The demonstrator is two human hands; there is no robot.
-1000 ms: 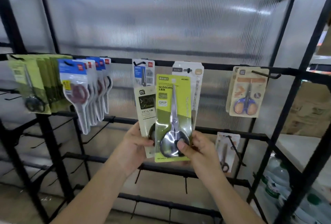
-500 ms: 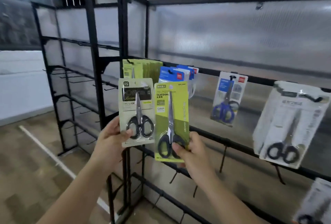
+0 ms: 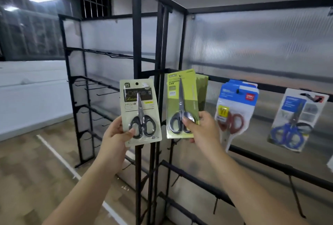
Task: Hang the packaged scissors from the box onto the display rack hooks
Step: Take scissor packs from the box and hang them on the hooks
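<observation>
My left hand [image 3: 115, 134] grips the lower edge of a cream scissors pack [image 3: 139, 111] with black handles, held upright in front of a black rack post. My right hand [image 3: 203, 129] holds a green scissors pack [image 3: 182, 104] by its lower part, its top close to a stack of matching green packs [image 3: 202, 89] hanging on the top bar of the display rack [image 3: 252, 158]. To the right hang blue-and-white packs with red-handled scissors [image 3: 236, 111] and a pack with blue-handled scissors [image 3: 295, 116]. The box is not in view.
A second black rack [image 3: 86, 98] with several bare hooks stands to the left, farther back. Lower bars of the near rack carry bare hooks [image 3: 295, 194]. The wooden floor [image 3: 36, 170] with a white line lies at lower left. Ribbed translucent panels back the racks.
The view has swung left along the rack. My hands have spread apart, separating the cream pack from the green one, and the green pack now sits next to the hanging green stack.
</observation>
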